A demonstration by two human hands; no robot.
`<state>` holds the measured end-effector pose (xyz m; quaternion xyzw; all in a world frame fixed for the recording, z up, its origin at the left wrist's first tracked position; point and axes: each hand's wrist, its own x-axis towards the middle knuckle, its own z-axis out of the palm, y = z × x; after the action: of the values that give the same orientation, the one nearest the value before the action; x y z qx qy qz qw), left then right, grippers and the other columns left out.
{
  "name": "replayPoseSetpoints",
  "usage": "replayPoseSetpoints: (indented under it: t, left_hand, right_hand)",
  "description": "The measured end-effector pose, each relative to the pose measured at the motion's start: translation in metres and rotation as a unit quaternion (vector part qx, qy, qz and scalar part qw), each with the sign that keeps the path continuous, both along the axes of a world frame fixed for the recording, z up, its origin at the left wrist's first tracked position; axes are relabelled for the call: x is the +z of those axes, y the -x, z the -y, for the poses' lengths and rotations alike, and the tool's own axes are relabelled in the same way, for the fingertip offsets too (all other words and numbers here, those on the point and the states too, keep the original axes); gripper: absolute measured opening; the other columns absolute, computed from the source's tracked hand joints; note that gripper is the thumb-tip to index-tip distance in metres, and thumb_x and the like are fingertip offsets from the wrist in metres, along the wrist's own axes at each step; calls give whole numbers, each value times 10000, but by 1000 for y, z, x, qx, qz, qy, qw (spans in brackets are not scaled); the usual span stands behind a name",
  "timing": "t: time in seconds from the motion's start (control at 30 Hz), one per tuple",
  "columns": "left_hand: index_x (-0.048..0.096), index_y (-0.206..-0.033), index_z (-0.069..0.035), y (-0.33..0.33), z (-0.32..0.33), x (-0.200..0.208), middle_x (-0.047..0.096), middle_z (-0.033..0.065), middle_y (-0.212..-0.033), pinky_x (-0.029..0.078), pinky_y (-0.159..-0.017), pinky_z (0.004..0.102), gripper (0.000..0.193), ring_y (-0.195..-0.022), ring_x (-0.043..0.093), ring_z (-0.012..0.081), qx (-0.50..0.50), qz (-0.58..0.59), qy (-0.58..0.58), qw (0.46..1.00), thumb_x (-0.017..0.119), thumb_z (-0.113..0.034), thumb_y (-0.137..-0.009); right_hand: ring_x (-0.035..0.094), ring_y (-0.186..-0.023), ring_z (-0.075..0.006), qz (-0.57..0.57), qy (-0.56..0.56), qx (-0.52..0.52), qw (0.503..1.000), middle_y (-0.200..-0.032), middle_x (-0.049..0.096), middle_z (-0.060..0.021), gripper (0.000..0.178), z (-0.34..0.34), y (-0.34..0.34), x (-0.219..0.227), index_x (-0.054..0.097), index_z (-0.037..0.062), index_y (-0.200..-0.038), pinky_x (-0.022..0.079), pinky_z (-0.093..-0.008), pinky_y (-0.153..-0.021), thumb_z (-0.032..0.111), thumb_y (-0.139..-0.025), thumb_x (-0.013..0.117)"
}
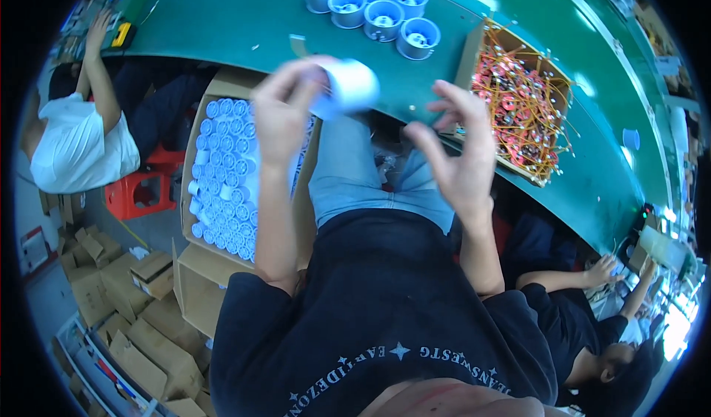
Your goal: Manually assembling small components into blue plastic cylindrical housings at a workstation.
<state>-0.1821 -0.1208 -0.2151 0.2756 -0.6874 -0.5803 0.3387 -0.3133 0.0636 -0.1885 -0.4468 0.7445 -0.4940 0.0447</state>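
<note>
My left hand [285,109] is raised in front of me and grips a white cylindrical plastic part [348,87], blurred by motion. My right hand [459,147] hovers just to its right with fingers spread and nothing in it. Below my left arm an open cardboard box [204,261] is packed with several rows of the same pale blue-white cylinders [226,172]. On the green conveyor table [244,17] ahead stand several of these cylinders [374,9] upright in a cluster.
A cardboard box of small red parts with yellow wires [518,102] rests on the table at right. A person in a white shirt [78,147] sits at left, another in dark clothes [585,328] at lower right. Stacked cartons [126,321] and a red stool [141,187] stand on the floor.
</note>
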Motion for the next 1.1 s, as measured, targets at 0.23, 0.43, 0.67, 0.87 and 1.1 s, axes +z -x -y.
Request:
replayPoseSetpoints:
  t: [0.23, 0.43, 0.67, 0.87, 1.1]
  left_hand:
    - [648, -1054, 60, 4, 208, -45, 686, 137, -987, 539, -667, 274, 369, -749, 671, 149, 170, 180, 142, 958, 654, -273, -896]
    - [562, -984, 48, -2, 250, -44, 636, 177, -936, 520, -703, 362, 488, -736, 652, 283, 414, 229, 150, 868, 596, -431, -894]
    - [600, -1027, -30, 63, 43, -45, 611, 87, -956, 477, -756, 320, 309, -856, 578, 179, 21, 104, 198, 974, 723, -219, -816]
    - [563, -1154, -31, 104, 7, -45, 544, 144, -1110, 460, -843, 379, 502, -1012, 539, 272, 121, 155, 368, 909, 780, -229, -747]
    - [477, -1241, -30, 106, 7, -59, 528, 165, -1139, 448, -900, 383, 648, -1070, 527, 316, 87, 118, 388, 910, 806, -218, -716]
  right_hand:
    - [584, -863, -293, -146, -218, -84, 961, -939, 564, -141, 272, -35, 75, 0, 632, 31, -1013, 478, -379, -710, 63, -755, 711]
    - [551, -862, -309, -216, -238, -101, 942, -879, 530, -135, 214, -24, 68, -10, 605, 13, -921, 459, -415, -750, 62, -738, 705]
    - [538, -908, -314, -225, -215, -99, 945, -877, 509, -133, 223, -26, 72, -16, 574, 17, -932, 456, -426, -738, 49, -750, 698]
    - [554, -831, -297, -209, -172, -93, 958, -848, 556, -134, 178, -24, 65, -10, 562, 19, -894, 459, -398, -734, 55, -771, 685]
    - [624, -713, -187, 21, -92, -133, 987, -838, 610, -105, 166, -37, 70, -7, 568, 9, -998, 497, -283, -650, 69, -869, 654]
